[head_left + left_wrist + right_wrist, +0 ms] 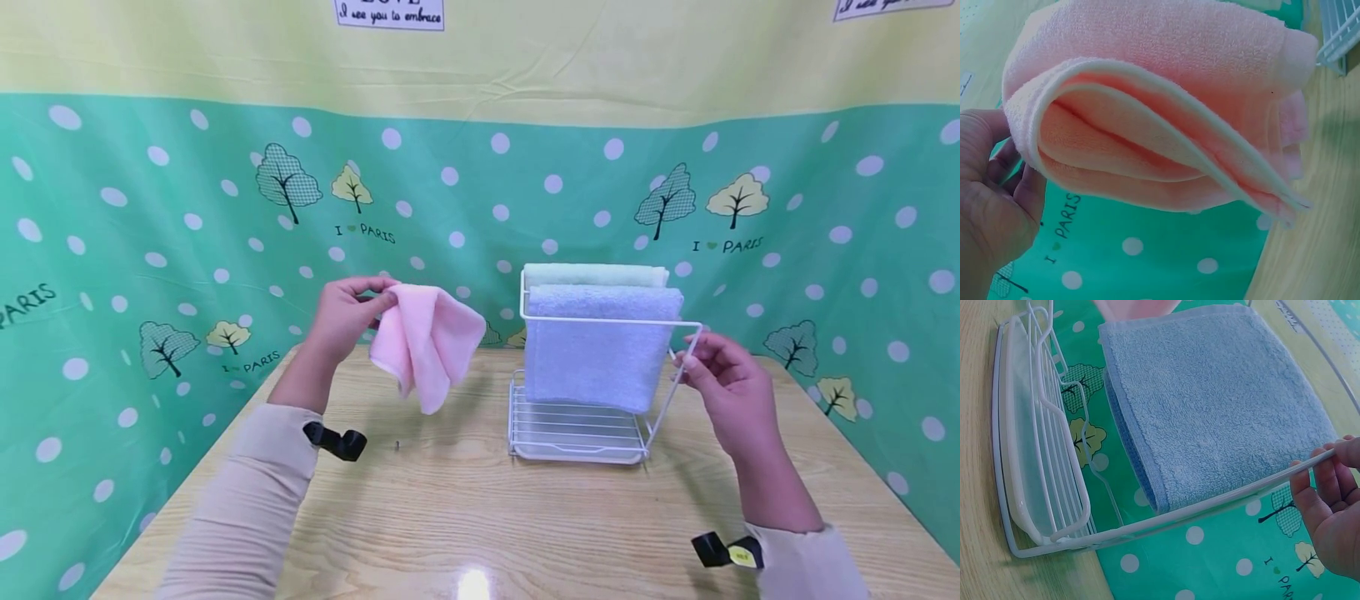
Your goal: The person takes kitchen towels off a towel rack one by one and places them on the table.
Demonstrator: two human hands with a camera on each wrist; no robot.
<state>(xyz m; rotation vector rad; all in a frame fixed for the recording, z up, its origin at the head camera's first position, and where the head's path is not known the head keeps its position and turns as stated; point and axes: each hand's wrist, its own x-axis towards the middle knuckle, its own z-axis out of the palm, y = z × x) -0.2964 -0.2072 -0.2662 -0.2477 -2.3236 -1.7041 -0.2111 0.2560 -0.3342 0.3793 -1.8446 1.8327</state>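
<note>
In the head view my left hand (351, 315) pinches a pink towel (429, 337) by its upper edge. The cloth hangs in folds above the table, and the left wrist view shows its looped layers (1147, 125). A white wire rack (600, 320) stands to the right, with a blue towel (592, 358) over one bar and a pale green towel (585, 273) behind it. At the rack's right side my right hand (731, 387) holds the slanted side wire between thumb and fingers. In the right wrist view the blue towel (1210, 406) hangs beside that wire.
A shallow tray (570, 454) sits beneath the wire shelf at the rack's base. The wooden table (450, 517) has a small dark speck left of centre. Behind and beside it hangs a green and yellow patterned curtain (480, 192).
</note>
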